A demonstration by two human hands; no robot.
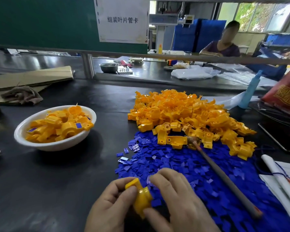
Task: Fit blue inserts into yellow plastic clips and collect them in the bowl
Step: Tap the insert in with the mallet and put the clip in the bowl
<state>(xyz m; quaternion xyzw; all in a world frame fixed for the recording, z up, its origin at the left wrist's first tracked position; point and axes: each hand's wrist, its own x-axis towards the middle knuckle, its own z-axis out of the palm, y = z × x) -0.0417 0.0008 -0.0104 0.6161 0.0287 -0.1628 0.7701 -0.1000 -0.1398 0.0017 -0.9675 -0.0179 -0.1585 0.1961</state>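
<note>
Fingers (pixel 129 192) of the left hand (pixel 110 205) are curled round one yellow plastic clip (pixel 141 196), thumb on top. The right hand (pixel 177 201) grips the same clip from the other side, thumb underneath and index bent over the far end. Honestly can't tell if an insert is already pinched under those right fingertips, it's too blurry there. The clip is held over the black worktop (pixel 57 190), right at the near edge of the spread of flat blue plastic inserts (pixel 182 166).

What I'd worry about: if an insert goes in crooked it'll probably pop out and vanish into that blue spread, good luck finding it. The right hand is near the long grey stick (pixel 224 180) lying across the inserts, so a careless reach could roll it and scatter bits. Further out, the heap of loose yellow plastic clips (pixel 182 111) touches the blue ones, so it'd be easy to mix an unfitted one in. And the white round bowl (pixel 18 134) is well off to the left and heaped up, so a tossed clip could bounce out.
</note>
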